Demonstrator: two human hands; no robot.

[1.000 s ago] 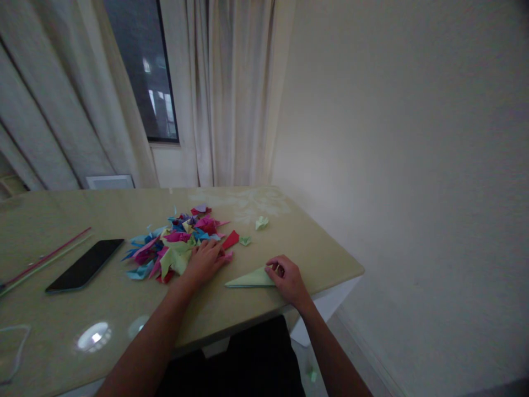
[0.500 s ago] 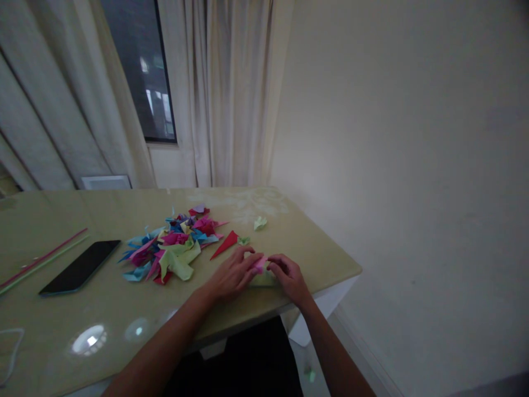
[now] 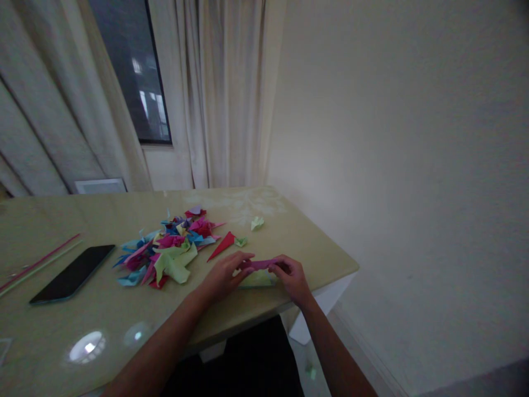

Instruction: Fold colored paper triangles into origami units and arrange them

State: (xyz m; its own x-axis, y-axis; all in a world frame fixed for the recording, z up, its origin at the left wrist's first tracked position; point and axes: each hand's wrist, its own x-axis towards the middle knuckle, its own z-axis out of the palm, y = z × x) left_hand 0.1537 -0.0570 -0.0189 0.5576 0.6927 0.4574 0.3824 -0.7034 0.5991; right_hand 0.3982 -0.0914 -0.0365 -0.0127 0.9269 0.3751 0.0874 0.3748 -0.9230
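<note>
My left hand [image 3: 226,273] and my right hand [image 3: 291,275] pinch the two ends of a folded pink paper piece [image 3: 260,264], held just above the table near its front right edge. Under it lies a light green folded paper triangle [image 3: 257,279], partly hidden by my hands. Left of my hands sits a heap of coloured folded papers [image 3: 165,251] in pink, blue, green and yellow. A red paper triangle [image 3: 221,246] lies between the heap and my left hand.
Two small crumpled green scraps [image 3: 257,223] [image 3: 240,241] lie beyond my hands. A black phone [image 3: 73,273] and thin pink and green sticks [image 3: 39,262] are at the left. The beige table [image 3: 322,253] ends close right of my hands; curtains and a window stand behind.
My left hand left the paper heap with a pink piece and came right to meet my right hand over the green triangle. Both hands now stretch the pink piece between them.
</note>
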